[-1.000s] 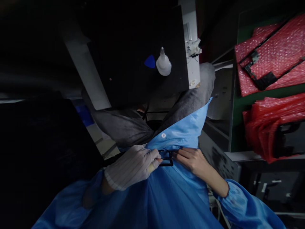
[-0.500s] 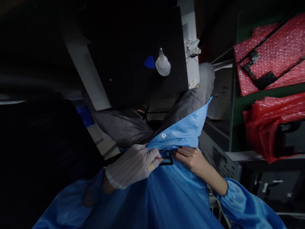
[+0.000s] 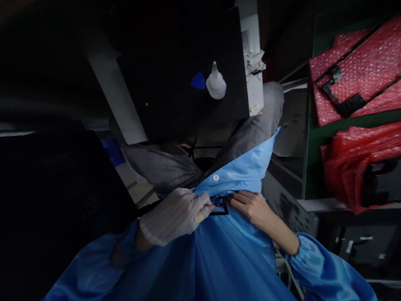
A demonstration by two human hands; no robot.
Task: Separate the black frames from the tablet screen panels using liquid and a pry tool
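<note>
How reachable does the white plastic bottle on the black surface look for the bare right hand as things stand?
Probably yes: the right hand would first have to leave the thin black rectangular frame, but nothing visible blocks the way forward to the bottle.

Blue smock [image 3: 225, 259], striped glove [image 3: 171, 217], gray trousers [image 3: 163, 167].

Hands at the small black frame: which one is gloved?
The left hand: it wears a pale striped glove. The right hand, across the black frame from it, is bare.
</note>
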